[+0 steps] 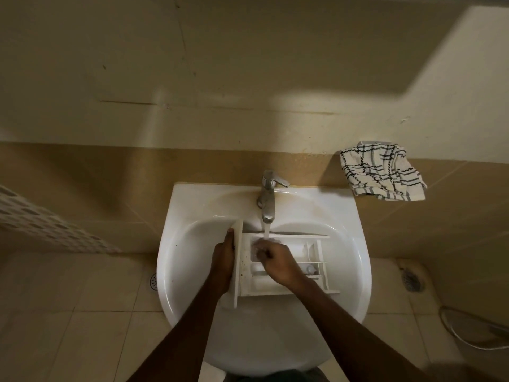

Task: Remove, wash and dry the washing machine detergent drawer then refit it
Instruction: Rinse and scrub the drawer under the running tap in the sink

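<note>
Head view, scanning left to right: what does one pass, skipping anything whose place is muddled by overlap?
In order: perforated white panel → floor drain → left hand gripping the drawer's front → detergent drawer → checked cloth → hose. The right hand and tap overlap the drawer, so are left out.

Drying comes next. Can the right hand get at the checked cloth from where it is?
Probably yes: the checked cloth is in the open, right of the tap, with nothing between it and the right hand.

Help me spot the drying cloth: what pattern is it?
The cloth is white with dark checks; head view.
</note>
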